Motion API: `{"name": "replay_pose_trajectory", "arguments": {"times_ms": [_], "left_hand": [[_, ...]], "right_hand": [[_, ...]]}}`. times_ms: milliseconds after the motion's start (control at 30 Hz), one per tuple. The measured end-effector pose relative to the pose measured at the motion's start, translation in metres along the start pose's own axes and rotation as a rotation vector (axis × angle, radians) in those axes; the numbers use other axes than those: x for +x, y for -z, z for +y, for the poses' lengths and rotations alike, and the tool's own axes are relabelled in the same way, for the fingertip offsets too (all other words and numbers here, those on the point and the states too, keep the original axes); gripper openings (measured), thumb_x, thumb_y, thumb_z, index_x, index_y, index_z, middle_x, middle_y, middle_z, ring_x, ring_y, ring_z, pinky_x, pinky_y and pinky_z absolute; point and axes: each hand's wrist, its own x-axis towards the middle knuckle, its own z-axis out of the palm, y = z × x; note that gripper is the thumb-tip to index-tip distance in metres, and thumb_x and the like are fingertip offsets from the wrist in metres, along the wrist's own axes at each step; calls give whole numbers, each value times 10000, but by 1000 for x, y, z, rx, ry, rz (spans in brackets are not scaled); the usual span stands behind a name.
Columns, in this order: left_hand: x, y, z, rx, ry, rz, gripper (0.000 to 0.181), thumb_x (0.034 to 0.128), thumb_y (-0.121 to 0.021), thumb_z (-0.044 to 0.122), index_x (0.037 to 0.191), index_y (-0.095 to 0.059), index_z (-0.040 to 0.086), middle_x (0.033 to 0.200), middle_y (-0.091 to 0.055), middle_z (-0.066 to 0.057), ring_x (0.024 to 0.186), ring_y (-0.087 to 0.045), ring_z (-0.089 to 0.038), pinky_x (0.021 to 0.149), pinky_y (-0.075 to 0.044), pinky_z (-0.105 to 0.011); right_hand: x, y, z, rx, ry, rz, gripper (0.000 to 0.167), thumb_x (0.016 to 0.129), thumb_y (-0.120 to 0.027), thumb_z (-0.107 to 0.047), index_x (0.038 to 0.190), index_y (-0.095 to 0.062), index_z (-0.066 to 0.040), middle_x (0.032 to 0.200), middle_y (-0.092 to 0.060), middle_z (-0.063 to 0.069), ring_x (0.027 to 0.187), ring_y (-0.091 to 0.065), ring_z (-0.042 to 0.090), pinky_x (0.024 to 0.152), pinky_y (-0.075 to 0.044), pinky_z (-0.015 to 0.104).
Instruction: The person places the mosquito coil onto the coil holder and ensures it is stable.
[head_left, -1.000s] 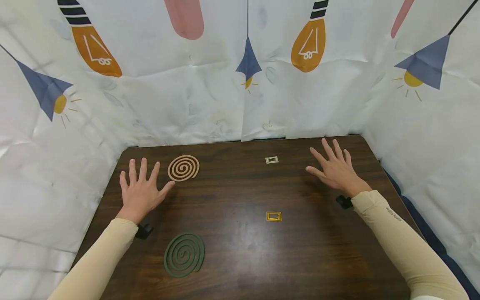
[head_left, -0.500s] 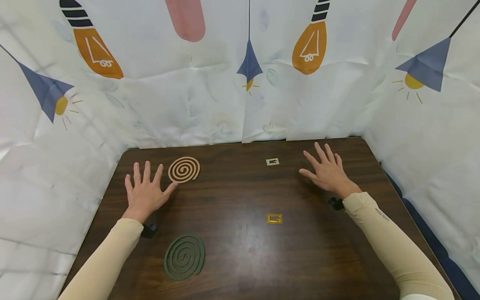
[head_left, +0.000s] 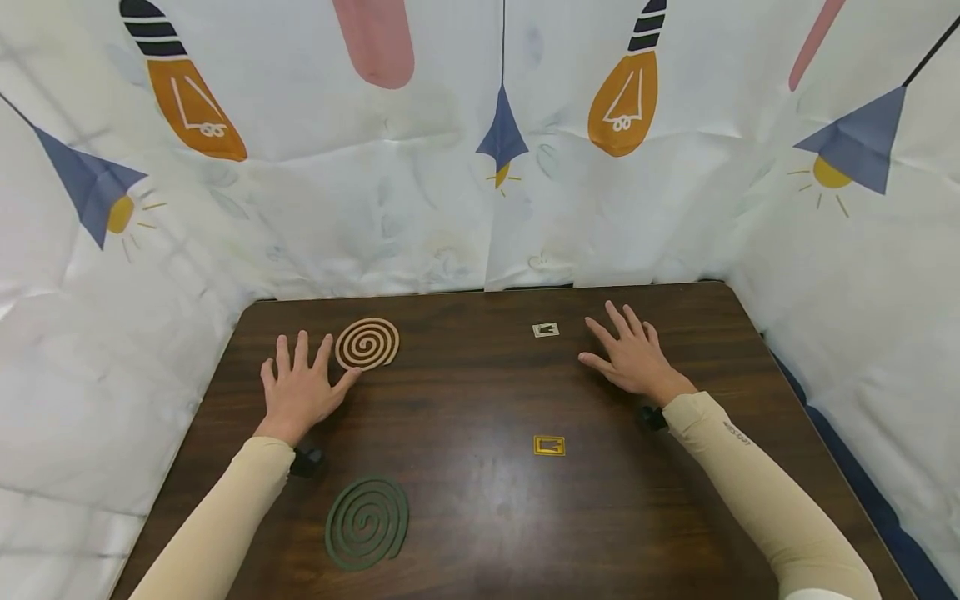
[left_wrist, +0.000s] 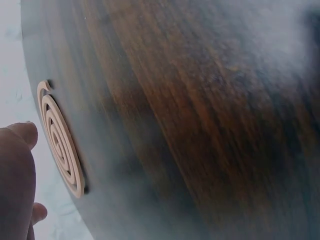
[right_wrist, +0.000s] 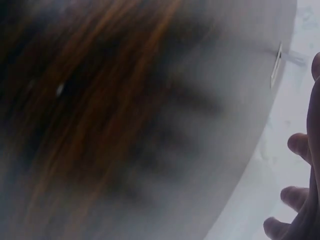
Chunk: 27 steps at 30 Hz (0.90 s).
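Observation:
In the head view my left hand (head_left: pixel 298 400) is spread with straight fingers, its thumb close by the tan spiral coil (head_left: pixel 367 343); it holds nothing. My right hand (head_left: pixel 628 354), fingers apart and empty, hovers right of a small pale rectangular piece (head_left: pixel 546 330). A green spiral coil (head_left: pixel 367 522) lies nearer the front, and a small yellow rectangular piece (head_left: pixel 549 445) lies right of it. The left wrist view shows the tan coil (left_wrist: pixel 60 142) beside the thumb. The pale piece (right_wrist: pixel 276 65) appears edge-on in the right wrist view.
The dark wood table (head_left: pixel 465 392) has rounded back corners. White cloth (head_left: pixel 420 208) printed with bulbs and lamps hangs behind it and along both sides. Dark blue material (head_left: pixel 862 483) shows beyond the table's right edge.
My right hand has moved left, nearer to the pale piece. My left hand has shifted slightly right and toward the front. Both stay spread; the coils and small pieces keep their places on the table.

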Motion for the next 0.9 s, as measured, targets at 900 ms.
{"name": "replay_pose_trajectory", "arguments": {"times_ms": [900], "left_hand": [[32,-12,0,-298,71,-96,857,1035,-584,411,1585,-203,-126,1486,-368,-451,1361,-326,-659,1116,-332,-748]], "right_hand": [[24,-17,-18,37,24,-100,836,1000,-498,-684,1663,-235,-248,1721,-153,249,1577,-210,493,1203,-258,748]]}}
